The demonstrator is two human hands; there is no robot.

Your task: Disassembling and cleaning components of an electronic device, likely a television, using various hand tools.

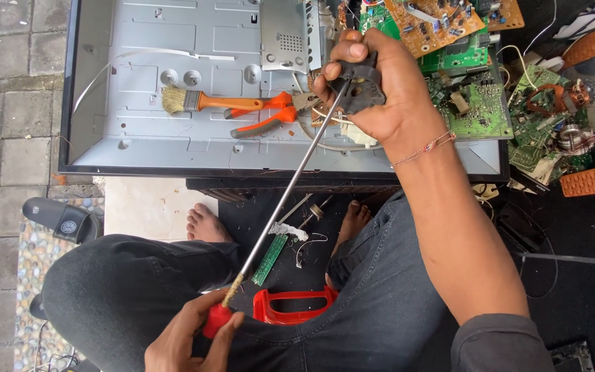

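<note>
Head view: right hand (380, 89) fingers (350, 49) clench black part (359, 86); left hand (187, 341) grips screwdriver (284, 196).

A flat rectangular screen (173, 148), black-framed, lies face down showing its grey metal back.

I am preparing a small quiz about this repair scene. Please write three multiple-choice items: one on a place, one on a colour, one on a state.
1. Where does the paintbrush lie?
A. on the grey metal panel
B. on the paving stones
C. on the person's knee

2. What colour is the handle of the long screwdriver?
A. blue
B. red
C. white

3. What is the right hand doing?
A. resting open on the panel
B. holding the pliers
C. gripping a black plastic part

Answers: 1 A, the brush rests on the panel beside the orange-handled pliers. 2 B, the left hand holds a red handle. 3 C, its fingers close around the black part, where the screwdriver tip meets it.
</note>
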